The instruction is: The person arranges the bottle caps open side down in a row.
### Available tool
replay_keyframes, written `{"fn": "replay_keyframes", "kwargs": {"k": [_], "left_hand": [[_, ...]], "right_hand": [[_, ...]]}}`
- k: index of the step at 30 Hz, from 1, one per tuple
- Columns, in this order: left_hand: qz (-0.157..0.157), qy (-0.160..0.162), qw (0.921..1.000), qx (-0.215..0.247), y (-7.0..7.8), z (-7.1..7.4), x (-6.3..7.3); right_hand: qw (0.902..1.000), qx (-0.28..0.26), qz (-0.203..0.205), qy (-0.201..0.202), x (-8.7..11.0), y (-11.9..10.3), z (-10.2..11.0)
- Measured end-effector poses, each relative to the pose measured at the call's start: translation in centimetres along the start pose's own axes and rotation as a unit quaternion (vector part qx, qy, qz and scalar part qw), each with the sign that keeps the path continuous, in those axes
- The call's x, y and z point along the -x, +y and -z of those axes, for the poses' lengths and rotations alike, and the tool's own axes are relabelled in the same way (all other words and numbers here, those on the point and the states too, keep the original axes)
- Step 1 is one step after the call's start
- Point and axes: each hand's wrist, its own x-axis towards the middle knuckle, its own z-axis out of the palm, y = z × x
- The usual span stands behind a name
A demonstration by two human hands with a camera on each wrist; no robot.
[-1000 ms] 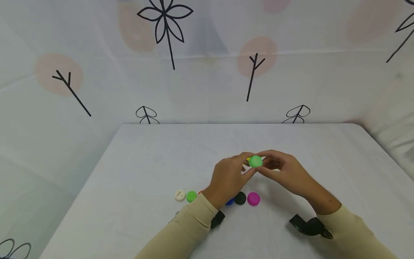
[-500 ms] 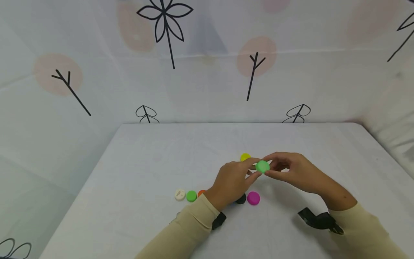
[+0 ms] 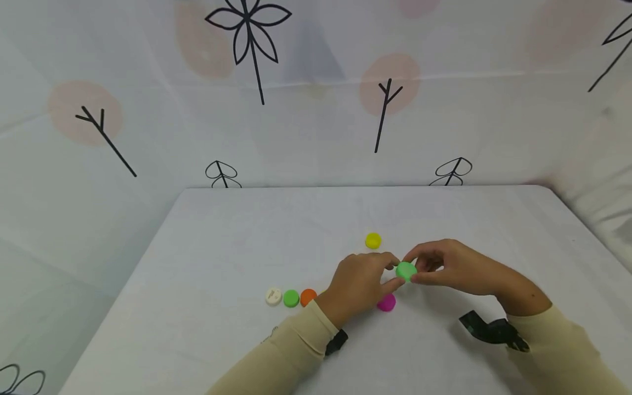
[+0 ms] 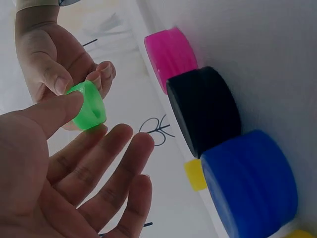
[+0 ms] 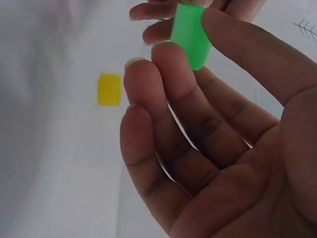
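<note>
A light green bottle cap [image 3: 406, 271] is held up off the table between both hands. My left hand [image 3: 357, 282] pinches its left side with thumb and fingertips. On its right side my right hand [image 3: 459, 269] grips it between thumb and forefinger. The left wrist view shows the cap's hollow side [image 4: 91, 106]. Just beyond the hands a yellow cap [image 3: 373, 241] lies alone. Beneath them a magenta cap [image 3: 387, 303] is partly covered by the left hand. Black [image 4: 205, 111] and blue [image 4: 250, 183] caps are hidden from the head view.
Left of the hands, a white cap [image 3: 274, 297], a green cap [image 3: 291, 298] and an orange cap [image 3: 308, 297] continue the row on the white table [image 3: 237, 230]. Black straps [image 3: 494, 331] hang at the wrists. A patterned cloth [image 3: 316, 131] stands behind the table.
Both hands have come nearer to the person and a little to the right with the light green cap. The yellow cap is now uncovered, while the black one has gone behind the left hand.
</note>
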Motion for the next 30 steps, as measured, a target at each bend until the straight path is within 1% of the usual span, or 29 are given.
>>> {"fn": "replay_keyframes", "kwargs": {"k": [2,8,13,16,19,25,30], "left_hand": [[0.001,-0.006,1.0000,-0.007,0.1,-0.1,0.0],[-0.001,-0.030,0.9993,-0.023,0.2,-0.6,0.0],[-0.016,-0.047,0.9979,-0.042,0.3,-0.9,0.1],[-0.024,-0.053,0.9967,-0.057,0.4,-1.0,0.3],[-0.026,-0.063,0.9954,-0.067,0.5,-1.1,0.5],[-0.039,-0.098,0.9902,-0.091,0.7,-1.6,0.6],[-0.042,-0.120,0.9856,-0.111,0.9,-1.8,0.8]], "right_hand": [[0.9999,-0.006,-0.001,-0.015,0.0,0.1,0.0],[0.9979,-0.035,-0.025,-0.049,0.0,0.4,-0.1],[0.9955,-0.052,-0.031,-0.073,-0.1,0.8,-0.4],[0.9947,-0.051,-0.029,-0.085,-0.2,1.1,-0.7],[0.9938,-0.046,-0.031,-0.096,-0.3,1.3,-1.0],[0.9922,-0.046,-0.032,-0.112,-0.4,1.7,-1.4],[0.9914,-0.040,-0.045,-0.116,-0.5,2.0,-1.6]]}}
